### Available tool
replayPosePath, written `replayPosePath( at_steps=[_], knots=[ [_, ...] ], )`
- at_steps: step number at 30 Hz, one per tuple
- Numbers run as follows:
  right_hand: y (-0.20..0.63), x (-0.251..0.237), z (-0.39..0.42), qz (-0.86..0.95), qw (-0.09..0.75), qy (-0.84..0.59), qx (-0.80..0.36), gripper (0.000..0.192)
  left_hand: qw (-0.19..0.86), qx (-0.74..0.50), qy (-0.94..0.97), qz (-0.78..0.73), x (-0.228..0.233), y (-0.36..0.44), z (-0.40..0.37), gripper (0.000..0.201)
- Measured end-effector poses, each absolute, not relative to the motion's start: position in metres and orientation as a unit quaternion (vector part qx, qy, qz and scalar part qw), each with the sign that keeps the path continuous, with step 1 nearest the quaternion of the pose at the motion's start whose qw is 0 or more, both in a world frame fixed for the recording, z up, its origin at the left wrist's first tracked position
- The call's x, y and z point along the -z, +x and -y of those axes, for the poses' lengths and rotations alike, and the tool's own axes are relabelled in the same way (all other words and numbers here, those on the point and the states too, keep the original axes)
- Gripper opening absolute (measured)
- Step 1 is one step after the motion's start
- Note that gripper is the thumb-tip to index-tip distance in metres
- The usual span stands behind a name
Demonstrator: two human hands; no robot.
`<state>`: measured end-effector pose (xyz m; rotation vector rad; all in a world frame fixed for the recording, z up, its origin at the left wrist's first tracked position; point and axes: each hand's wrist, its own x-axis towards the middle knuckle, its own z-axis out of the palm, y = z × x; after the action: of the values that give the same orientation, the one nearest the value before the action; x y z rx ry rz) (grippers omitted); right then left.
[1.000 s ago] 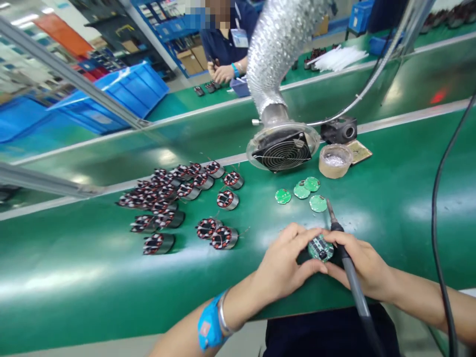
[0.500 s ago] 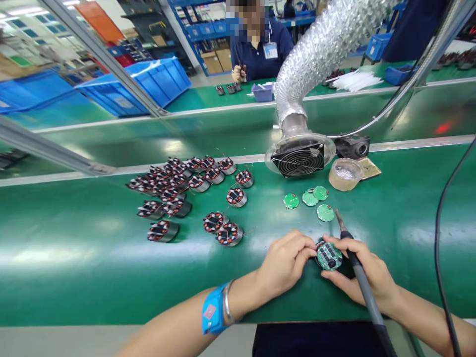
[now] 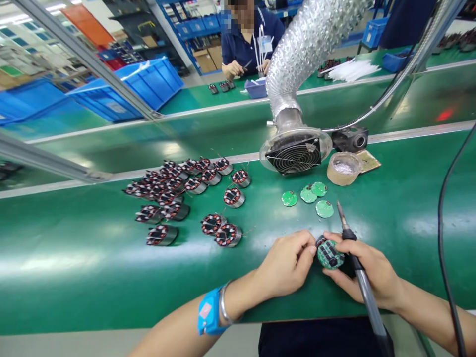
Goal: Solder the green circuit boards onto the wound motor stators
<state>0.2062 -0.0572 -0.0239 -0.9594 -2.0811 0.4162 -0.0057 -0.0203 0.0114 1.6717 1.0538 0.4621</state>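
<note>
Whereas left hand (image 3: 286, 264) spanned board (image 3: 329, 257), now at edge.

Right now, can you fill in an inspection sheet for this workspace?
Surface: smooth green tabletop, glossy reflections.
Job's things: round green circuit board with dark chips; grey soldering iron, tip pointing forward; four loose round green boards; cluster of red-and-black wound metal cylinders.
Clutter: tan ring-shaped tub with silvery contents, beside a black block.
Hands: right hand grips the circuit board, soldering iron tucked across it; left hand pinched at the board's left edge, hold unclear.
Cables: thin black cable hanging at right.
Surroundings: silver foil duct ending in a black fan; co-worker in a navy shirt; blue plastic bins.
</note>
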Motion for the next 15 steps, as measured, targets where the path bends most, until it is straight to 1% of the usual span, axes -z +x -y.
replayPosePath(
  at_steps=[2, 3, 6, 8, 9, 13, 14, 15],
  knots=[
    [0.207, 0.023, 0.057, 0.812, 0.401, -0.389, -0.167, 0.046, 0.411, -0.206, 0.792, -0.402, -0.013, -0.008, 0.021, 0.015],
    [0.207, 0.023, 0.057, 0.807, 0.403, -0.397, -0.168, 0.047, 0.387, -0.208, 0.810, -0.388, -0.013, -0.008, 0.020, 0.012],
    [0.207, 0.023, 0.057, 0.796, 0.407, -0.413, -0.174, 0.046, 0.374, -0.230, 0.815, -0.377, -0.009, -0.009, 0.020, 0.008],
    [0.207, 0.022, 0.058, 0.796, 0.405, -0.412, -0.179, 0.046, 0.333, -0.252, 0.831, -0.367, -0.006, -0.009, 0.019, 0.012],
    [0.207, 0.022, 0.059, 0.796, 0.402, -0.412, -0.184, 0.046, 0.294, -0.256, 0.850, -0.354, -0.004, -0.010, 0.018, 0.015],
    [0.209, 0.016, 0.060, 0.772, 0.381, -0.443, -0.250, 0.051, 0.081, -0.260, 0.931, -0.243, 0.002, -0.015, 0.015, 0.025],
    [0.210, 0.015, 0.060, 0.763, 0.374, -0.452, -0.272, 0.053, 0.049, -0.267, 0.937, -0.218, 0.004, -0.015, 0.014, 0.026],
    [0.211, 0.014, 0.059, 0.754, 0.369, -0.460, -0.290, 0.053, 0.042, -0.278, 0.937, -0.205, 0.006, -0.015, 0.014, 0.027]
  ],
)
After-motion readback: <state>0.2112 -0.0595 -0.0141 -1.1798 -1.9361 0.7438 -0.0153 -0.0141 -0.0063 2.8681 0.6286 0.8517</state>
